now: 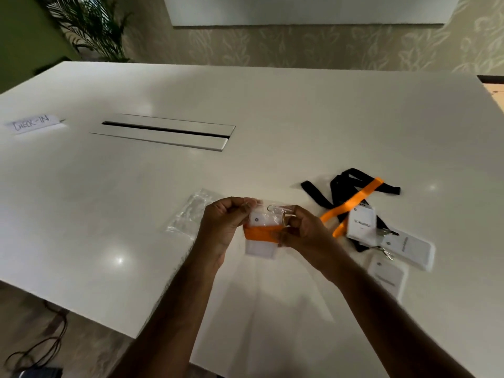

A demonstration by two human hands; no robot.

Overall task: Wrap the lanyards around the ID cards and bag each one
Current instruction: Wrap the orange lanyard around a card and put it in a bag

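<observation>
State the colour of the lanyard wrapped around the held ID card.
Orange lanyard, seen in the head view.

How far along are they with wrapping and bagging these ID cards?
Early on, it seems: no finished bag is in view. In hand: the left hand and right hand hold a white card wrapped in orange lanyard, at or inside a clear bag; I cannot tell which. Left: three white cards with loose orange and black lanyards and spare clear plastic bags.

A white desk (191, 85) fills the room, a metal cable hatch (163, 132) set in it. Behind stand leaf-patterned wallpaper (300, 47) and a potted palm (92, 25).
</observation>
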